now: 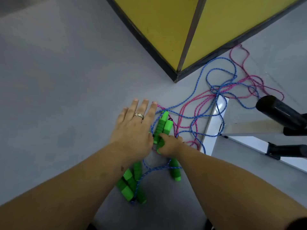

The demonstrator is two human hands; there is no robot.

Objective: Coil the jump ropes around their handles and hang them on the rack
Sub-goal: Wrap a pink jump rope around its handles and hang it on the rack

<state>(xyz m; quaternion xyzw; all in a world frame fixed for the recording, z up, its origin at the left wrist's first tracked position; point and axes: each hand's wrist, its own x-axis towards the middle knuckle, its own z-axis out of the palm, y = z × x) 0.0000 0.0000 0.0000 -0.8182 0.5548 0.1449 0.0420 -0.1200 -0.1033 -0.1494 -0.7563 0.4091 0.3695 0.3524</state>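
Observation:
Tangled blue ropes (pixel 214 73) and pink ropes (pixel 249 78) lie spread over the grey floor toward the right. A pair of green foam handles (pixel 163 124) lies side by side in the middle. My right hand (pixel 169 146) curls its fingers round the near end of that pair. My left hand (pixel 134 128), with a ring, hovers flat with straight fingers just left of the handles. More green handles (pixel 131 183) lie under my left forearm, and another green handle (pixel 175 170) lies under my right wrist, with a blue loop between them.
A yellow wall corner with a dark skirting (pixel 176 75) juts out at the top. At the right stands a white frame (pixel 214 128) with black tubes (pixel 279 112), which the ropes run against. Grey floor (pixel 58 88) stretches to the left.

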